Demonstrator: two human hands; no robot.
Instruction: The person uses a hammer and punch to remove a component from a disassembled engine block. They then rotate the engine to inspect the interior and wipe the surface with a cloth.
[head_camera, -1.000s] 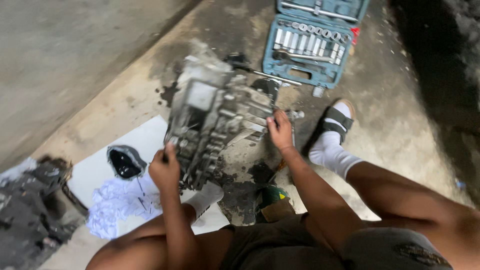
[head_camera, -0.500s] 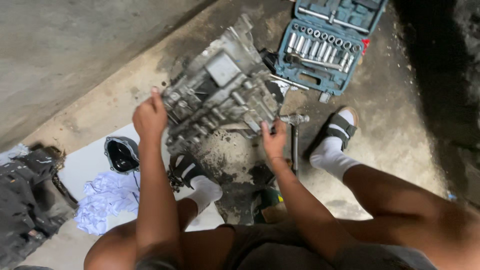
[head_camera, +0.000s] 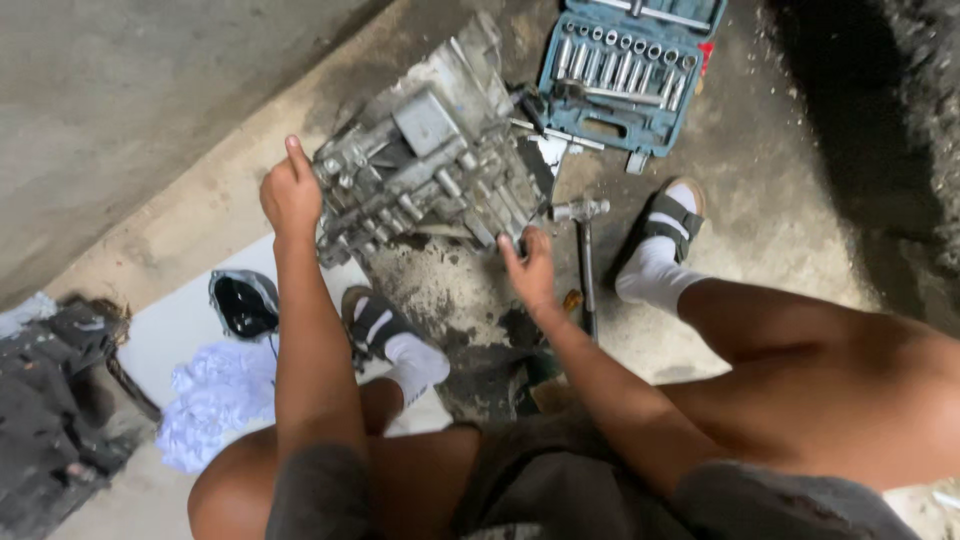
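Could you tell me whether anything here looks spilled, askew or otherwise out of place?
Yes. The gearbox casing lies tilted on the concrete, with the left hand and right hand at its edges. A dark oily stain spreads on the floor below it. A hammer lies loose beside the open socket set.

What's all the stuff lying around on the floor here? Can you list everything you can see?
metal gearbox casing: one, grey and grimy, on the concrete floor at centre.
socket set case: one, blue, open, top right of the casing.
long-handled wrench: one, dark metal, on the floor right of the casing.
white sheet: one, on the floor at lower left.
crumpled rag: one, white, on the sheet.
dark cap-like item: one, black and grey, on the sheet.
dark greasy part: one, black, far left edge.
sandals with white socks: two, black, either side of the casing.
left hand: on the casing's left edge.
right hand: at the casing's lower right corner.
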